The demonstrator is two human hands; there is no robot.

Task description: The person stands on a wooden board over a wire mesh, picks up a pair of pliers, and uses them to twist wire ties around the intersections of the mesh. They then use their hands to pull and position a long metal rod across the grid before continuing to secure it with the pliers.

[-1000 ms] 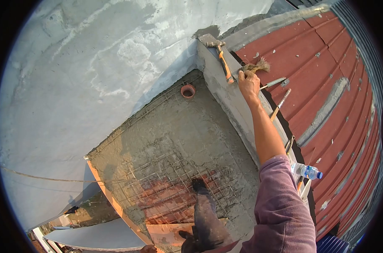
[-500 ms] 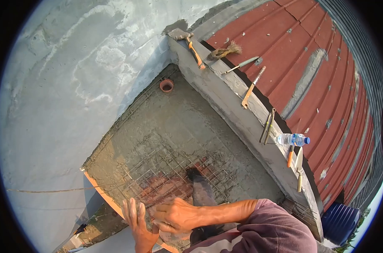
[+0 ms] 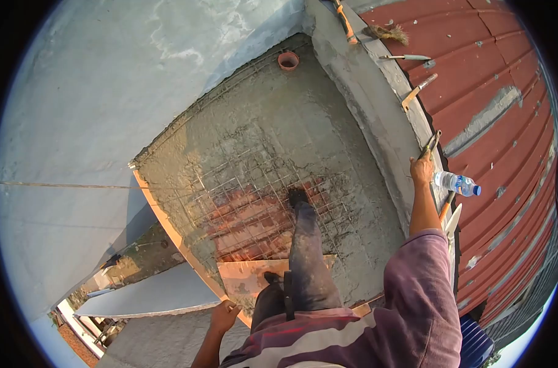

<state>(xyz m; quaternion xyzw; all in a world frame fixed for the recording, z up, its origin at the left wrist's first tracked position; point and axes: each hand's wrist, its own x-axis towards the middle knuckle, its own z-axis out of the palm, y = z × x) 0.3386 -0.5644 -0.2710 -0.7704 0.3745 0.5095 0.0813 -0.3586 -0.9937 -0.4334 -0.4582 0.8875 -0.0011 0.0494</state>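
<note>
My right hand (image 3: 421,168) has its fingers closed round the handles of the pincers (image 3: 435,142) on the concrete ledge. Right beside that hand, a clear water bottle (image 3: 457,183) with a blue cap lies on its side. My left hand (image 3: 225,316) is curled shut at the orange-edged form board (image 3: 187,248); whatever may be inside its fingers is hidden. Below me, wet concrete (image 3: 254,122) partly covers a grid of steel bars (image 3: 248,211). One of my feet stands among the bars, the other on a flat board (image 3: 242,276).
Along the ledge (image 3: 377,101) lie a hammer (image 3: 345,23), a brush (image 3: 388,32), a slim tool (image 3: 408,57), a flat-bladed tool (image 3: 418,92) and a trowel (image 3: 454,219). An orange pipe (image 3: 288,60) stands up from the concrete. A red metal roof (image 3: 500,153) slopes beyond.
My hands were together in front of me and are now apart. The right one has reached out to the pincers; the left has dropped to the board's edge. The view has shifted.
</note>
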